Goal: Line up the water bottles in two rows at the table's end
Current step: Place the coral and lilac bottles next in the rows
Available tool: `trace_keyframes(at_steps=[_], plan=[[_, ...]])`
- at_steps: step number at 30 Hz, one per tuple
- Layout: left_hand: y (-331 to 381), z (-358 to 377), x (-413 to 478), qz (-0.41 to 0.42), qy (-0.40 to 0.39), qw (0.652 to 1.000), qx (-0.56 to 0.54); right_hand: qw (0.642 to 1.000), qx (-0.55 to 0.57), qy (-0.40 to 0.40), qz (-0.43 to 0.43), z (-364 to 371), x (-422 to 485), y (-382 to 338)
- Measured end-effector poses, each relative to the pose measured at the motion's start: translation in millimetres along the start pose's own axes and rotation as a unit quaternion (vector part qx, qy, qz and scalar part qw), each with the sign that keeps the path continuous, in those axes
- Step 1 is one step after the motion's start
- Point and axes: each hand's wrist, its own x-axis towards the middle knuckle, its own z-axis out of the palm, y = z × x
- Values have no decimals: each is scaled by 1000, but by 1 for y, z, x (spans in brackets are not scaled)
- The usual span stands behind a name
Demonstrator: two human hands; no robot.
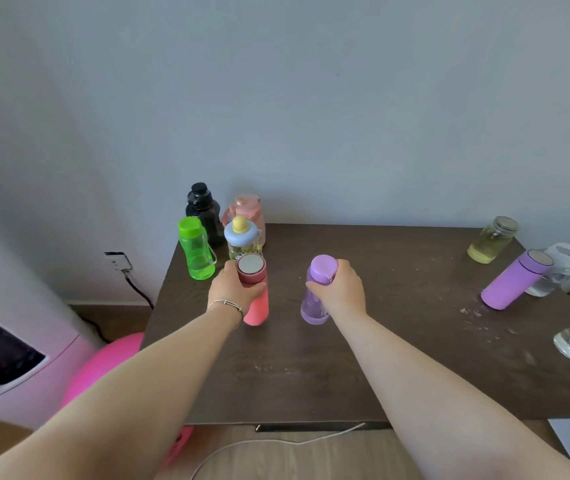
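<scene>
The table (398, 341) is dark brown with a wood grain and pale scuffs toward the right. At its far left stand a black bottle (204, 209), a translucent pink bottle (249, 209), a bright green bottle (196, 251) and a clear bottle (242, 237) with a pale blue lid and yellow knob. Nearer are a coral-pink flask (257, 306) with a darker red collar and silver top, and a translucent lilac bottle (314, 299). On the right, a yellowish glass bottle (491, 240) and a matte purple flask (515, 280)

Dark wood-grain table (398, 341), scuffed; matt coral bottle (257, 306); translucent plastic purple bottle (313, 306).
</scene>
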Motion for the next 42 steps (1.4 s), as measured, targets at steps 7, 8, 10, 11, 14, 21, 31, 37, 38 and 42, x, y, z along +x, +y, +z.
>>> trace_keyframes(at_steps=[7, 8, 10, 11, 14, 21, 31, 37, 38, 42], plan=[[-44, -65, 30, 7, 16, 1000, 9, 1000, -2, -2, -10, 52, -19, -60], [-48, -71, 33, 5, 17, 1000, 11, 1000, -3, -4, -11, 59, -20, -66], [-58, -80, 40, 0, 19, 1000, 13, 1000, -6, -7, -14, 71, -21, -77], [-62, -84, 42, -4, 19, 1000, 14, 1000, -5, -10, -15, 76, -20, -80], [-74, -90, 46, -14, 23, 1000, 13, 999, -8, -24, -21, 91, -17, -89], [-92, -95, 57, -38, 35, 999, 12, 997, -13, -56, -42, 115, -4, -99], [-111, -89, 71, -51, 28, 997, 40, 995, -18, -82, -53, 143, 3, -100], [-115, -90, 77, -53, 26, 998, 37, 994, -22, -96, -48, 149, 6, -98], [-115, -90, 77, -53, 25, 998, 37, 994, -22, -99, -47, 150, 6, -97], [-117, -91, 76, -52, 17, 998, 40, 993, -16, -107, -45, 152, 6, -93]])
